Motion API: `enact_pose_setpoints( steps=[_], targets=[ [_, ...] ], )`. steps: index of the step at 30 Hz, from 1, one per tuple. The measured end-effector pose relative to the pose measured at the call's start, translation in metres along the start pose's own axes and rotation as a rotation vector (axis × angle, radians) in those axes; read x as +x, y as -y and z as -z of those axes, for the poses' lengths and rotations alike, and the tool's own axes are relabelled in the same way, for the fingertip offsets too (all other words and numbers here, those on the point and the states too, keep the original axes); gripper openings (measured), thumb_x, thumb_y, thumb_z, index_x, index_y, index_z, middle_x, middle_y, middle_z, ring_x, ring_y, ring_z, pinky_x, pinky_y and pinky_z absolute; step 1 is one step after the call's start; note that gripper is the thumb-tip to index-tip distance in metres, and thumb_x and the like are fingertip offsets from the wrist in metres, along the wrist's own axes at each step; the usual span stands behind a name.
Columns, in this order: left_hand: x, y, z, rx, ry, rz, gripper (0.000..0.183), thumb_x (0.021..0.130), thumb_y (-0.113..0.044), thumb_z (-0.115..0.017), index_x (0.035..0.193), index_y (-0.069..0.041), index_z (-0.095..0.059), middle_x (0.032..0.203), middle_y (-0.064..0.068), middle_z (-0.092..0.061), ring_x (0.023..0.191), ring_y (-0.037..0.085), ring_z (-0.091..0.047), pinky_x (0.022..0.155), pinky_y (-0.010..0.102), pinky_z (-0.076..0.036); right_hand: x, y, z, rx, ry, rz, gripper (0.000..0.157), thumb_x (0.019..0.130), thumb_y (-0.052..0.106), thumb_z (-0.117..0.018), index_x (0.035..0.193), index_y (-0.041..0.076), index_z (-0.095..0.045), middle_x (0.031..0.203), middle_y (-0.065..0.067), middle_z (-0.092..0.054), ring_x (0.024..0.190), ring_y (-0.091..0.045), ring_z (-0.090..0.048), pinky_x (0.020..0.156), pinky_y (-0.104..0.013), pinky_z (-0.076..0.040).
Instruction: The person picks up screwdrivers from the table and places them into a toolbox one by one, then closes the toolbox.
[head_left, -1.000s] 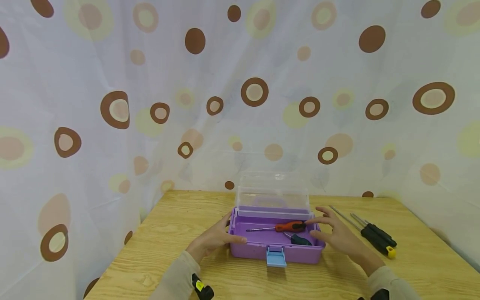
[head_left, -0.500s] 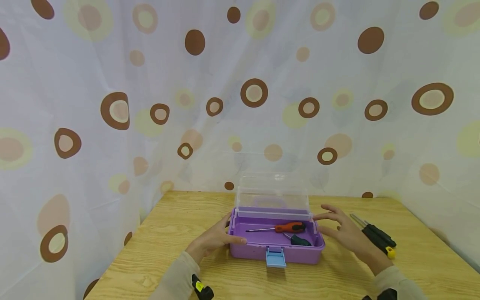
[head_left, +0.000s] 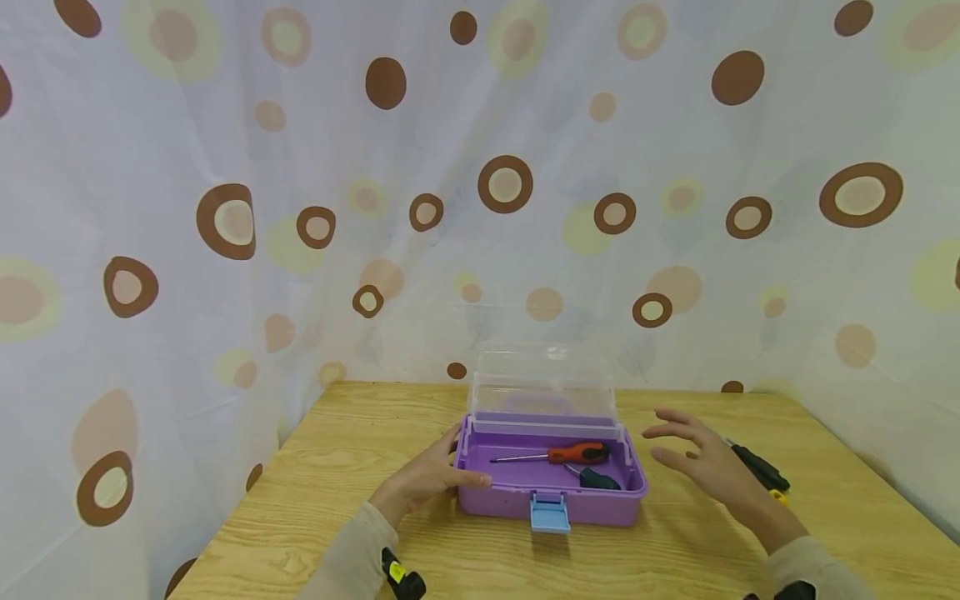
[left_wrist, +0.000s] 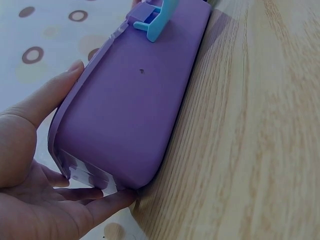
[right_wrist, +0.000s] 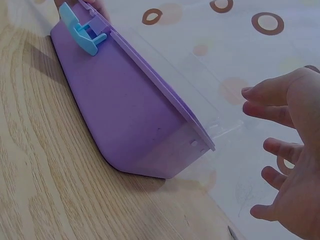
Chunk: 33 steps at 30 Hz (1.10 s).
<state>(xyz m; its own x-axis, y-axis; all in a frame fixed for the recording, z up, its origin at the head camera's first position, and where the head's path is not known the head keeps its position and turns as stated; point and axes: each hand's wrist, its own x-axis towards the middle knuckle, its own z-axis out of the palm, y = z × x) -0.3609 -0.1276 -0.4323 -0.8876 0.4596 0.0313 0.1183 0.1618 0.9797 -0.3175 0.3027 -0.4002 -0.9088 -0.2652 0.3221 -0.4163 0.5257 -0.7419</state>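
Head view: purple box on the tabletop, clear lid raised
Inside the box: red-handled screwdriver, dark-handled tool
Left hand: fingers and thumb clamped on the box's left end
Right hand: fingers apart, near the box's right end, not touching it

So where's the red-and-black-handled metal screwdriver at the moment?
In the head view, the red-and-black-handled metal screwdriver lies inside the open purple plastic box, its handle toward the right end, just behind the dark-green-handled screwdriver.
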Motion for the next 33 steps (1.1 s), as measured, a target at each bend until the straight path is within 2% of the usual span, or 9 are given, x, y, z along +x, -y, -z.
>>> enact_pose_setpoints(
  steps=[14,23,33],
  targets=[
    [0.0,0.001,0.001,0.0,-0.004,0.004,0.119,0.082,-0.018,-0.089,0.167,-0.013,-0.006,0.165,0.026,-0.021,0.143,0.046,-0.036,0.117,0.06,-0.03,-0.006,-0.004,0.01,0.056,0.009,0.004,0.035,0.105,0.021,-0.064,0.134,0.002,-0.063,0.161,-0.022,-0.029,0.145,-0.058,-0.018,0.1,-0.084,-0.022],
    [0.001,0.001,0.001,-0.018,0.008,-0.005,0.116,0.084,-0.015,-0.087,0.168,-0.014,-0.007,0.165,0.024,-0.023,0.143,0.044,-0.037,0.117,0.058,-0.031,-0.015,-0.01,0.023,-0.008,-0.035,0.003,0.038,0.105,0.02,-0.063,0.136,-0.002,-0.061,0.16,-0.027,-0.029,0.141,-0.062,-0.022,0.096,-0.082,-0.03],
    [0.001,0.002,0.001,-0.015,0.007,-0.008,0.116,0.082,-0.016,-0.088,0.167,-0.013,-0.009,0.164,0.025,-0.024,0.143,0.044,-0.038,0.117,0.058,-0.031,-0.023,-0.021,0.033,0.025,-0.053,-0.024,0.041,0.104,0.017,-0.064,0.138,-0.006,-0.057,0.16,-0.031,-0.025,0.14,-0.066,-0.015,0.094,-0.088,-0.02]
  ],
)
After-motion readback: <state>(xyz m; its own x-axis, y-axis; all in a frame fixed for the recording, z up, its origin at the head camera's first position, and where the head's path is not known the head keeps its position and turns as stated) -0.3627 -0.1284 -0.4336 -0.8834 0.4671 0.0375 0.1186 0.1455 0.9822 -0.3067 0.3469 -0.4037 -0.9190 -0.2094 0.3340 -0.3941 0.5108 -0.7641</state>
